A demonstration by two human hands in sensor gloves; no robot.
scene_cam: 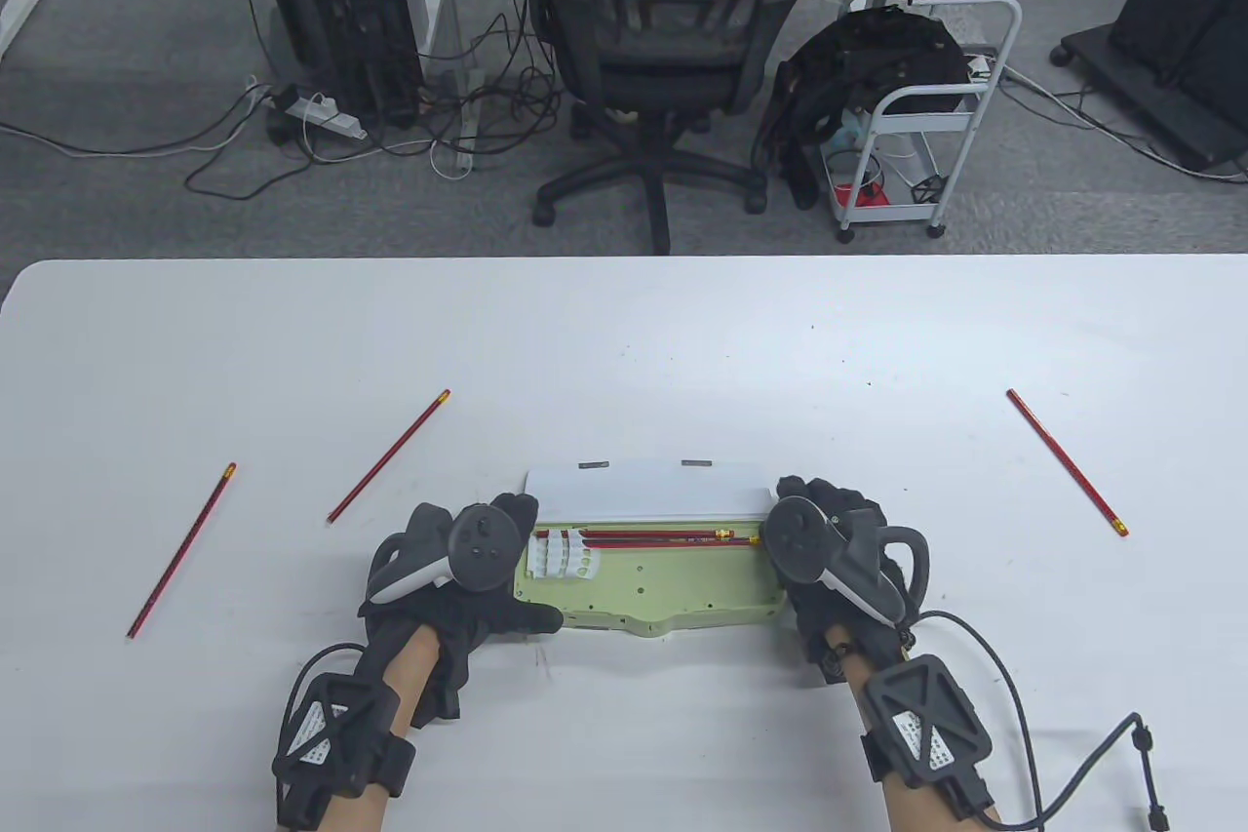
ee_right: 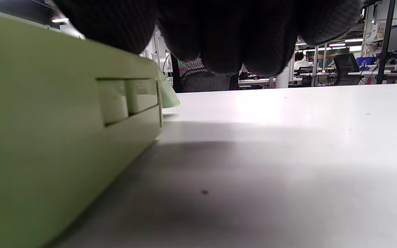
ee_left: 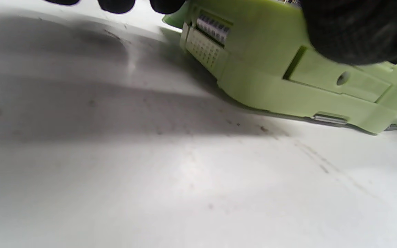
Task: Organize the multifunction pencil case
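Fingers of the left hand (scene_cam: 458, 578) are laid against the left end of the green pencil case (scene_cam: 663, 583), thumb along its front edge; whether it is actually gripped cannot be told. Right hand (scene_cam: 838, 559) is set at the case's right end, its fingertips (ee_right: 219, 44) curled over the case's end (grip not confirmable either). Case sits open, white lid (scene_cam: 648, 489) raised behind, two red pencils (scene_cam: 673, 536) held inside. Three more red pencils are seen loose on the table (scene_cam: 624, 335): two left (scene_cam: 388, 456) (scene_cam: 181, 550), one right (scene_cam: 1067, 461). No readable lettering is visible anywhere.
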